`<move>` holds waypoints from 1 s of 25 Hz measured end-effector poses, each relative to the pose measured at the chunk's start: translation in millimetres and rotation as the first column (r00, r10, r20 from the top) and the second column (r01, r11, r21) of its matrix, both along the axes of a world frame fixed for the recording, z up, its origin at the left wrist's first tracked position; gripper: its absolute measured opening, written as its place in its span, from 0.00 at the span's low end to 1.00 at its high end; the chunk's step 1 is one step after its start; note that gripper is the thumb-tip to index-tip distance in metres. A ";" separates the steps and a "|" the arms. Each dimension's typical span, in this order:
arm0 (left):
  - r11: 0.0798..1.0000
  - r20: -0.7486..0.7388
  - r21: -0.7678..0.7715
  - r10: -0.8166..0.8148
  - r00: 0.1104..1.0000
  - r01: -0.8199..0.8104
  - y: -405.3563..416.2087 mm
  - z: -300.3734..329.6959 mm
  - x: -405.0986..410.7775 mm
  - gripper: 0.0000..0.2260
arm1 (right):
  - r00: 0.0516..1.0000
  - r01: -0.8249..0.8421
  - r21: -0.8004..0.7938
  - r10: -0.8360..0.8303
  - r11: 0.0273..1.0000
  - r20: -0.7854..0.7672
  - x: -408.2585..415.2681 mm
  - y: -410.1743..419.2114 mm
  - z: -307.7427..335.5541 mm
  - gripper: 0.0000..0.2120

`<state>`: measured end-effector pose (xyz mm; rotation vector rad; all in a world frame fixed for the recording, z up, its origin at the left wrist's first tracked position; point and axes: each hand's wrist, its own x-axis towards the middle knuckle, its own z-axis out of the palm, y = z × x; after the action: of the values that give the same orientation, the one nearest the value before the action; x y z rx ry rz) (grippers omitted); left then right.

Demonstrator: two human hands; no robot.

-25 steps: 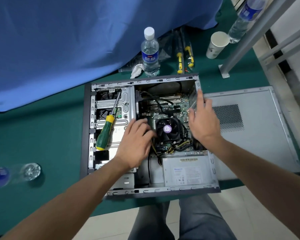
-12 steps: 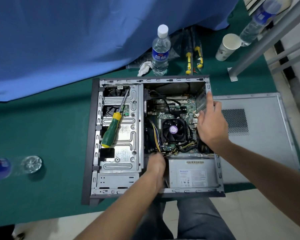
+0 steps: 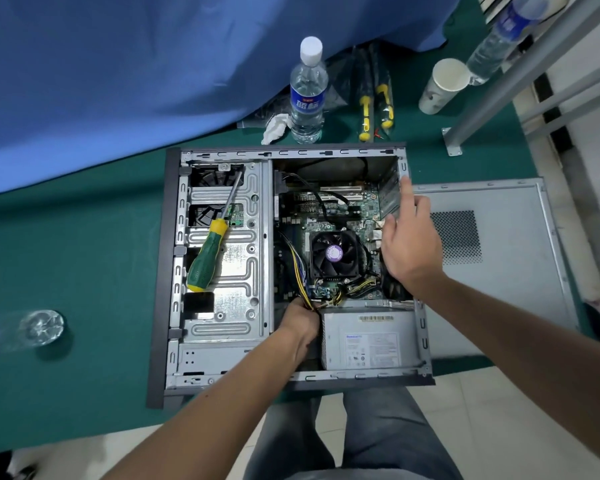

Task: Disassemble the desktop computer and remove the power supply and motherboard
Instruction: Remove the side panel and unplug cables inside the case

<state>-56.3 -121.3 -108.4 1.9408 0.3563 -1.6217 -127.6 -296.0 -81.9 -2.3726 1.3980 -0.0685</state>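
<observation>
While the head camera looks down, the open grey steel desktop computer case [image 3: 222, 327] lies on its side on the green-covered worktop [image 3: 84, 271], its near edge overhanging the worktop's front. Inside, the green motherboard [image 3: 340, 209] sits in the far right part of the case, with a black square cooler fan [image 3: 333, 254] carrying a purple centre label. Just nearer the person, the grey boxy power supply [image 3: 368, 344] with a white label occupies the near right corner. Yellow and black cables [image 3: 302, 282] run from beside the fan down toward the left hand [image 3: 300, 323], whose fingers curl around that bundle at the power supply's left edge. The right hand [image 3: 409, 244] hovers over the case's right side, fingers loosely spread with the index extended near the right wall, holding nothing. A green-and-yellow-handled screwdriver [image 3: 208, 258] lies diagonally on the silver drive cage [image 3: 236, 292]. To the right rests the detached grey side panel [image 3: 499, 271] with a perforated vent. Behind the case stand a clear plastic water bottle [image 3: 308, 95] and a white paper cup [image 3: 442, 86].
</observation>
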 end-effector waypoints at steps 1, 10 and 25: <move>1.000 -0.011 -0.003 0.009 1.000 -0.009 1.1 1.6 -0.1 0.12 | 1.000 0.001 0.000 -0.001 1.000 0.000 -0.2 -0.7 0.5 0.29; 0.998 0.062 0.008 -0.059 0.996 0.059 -8.3 28.3 4.5 0.10 | 1.000 0.009 -0.004 -0.009 1.000 0.014 -0.2 0.8 3.0 0.28; 0.388 0.308 0.009 -0.878 0.367 0.922 -62.4 22.9 6.5 0.15 | 0.999 0.012 -0.006 -0.012 1.000 0.044 -1.5 0.4 0.8 0.29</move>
<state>-49.9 -183.7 -85.5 2.3109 -1.1952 -1.8199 -129.1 -295.7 -81.1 -2.3535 1.3937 -0.1280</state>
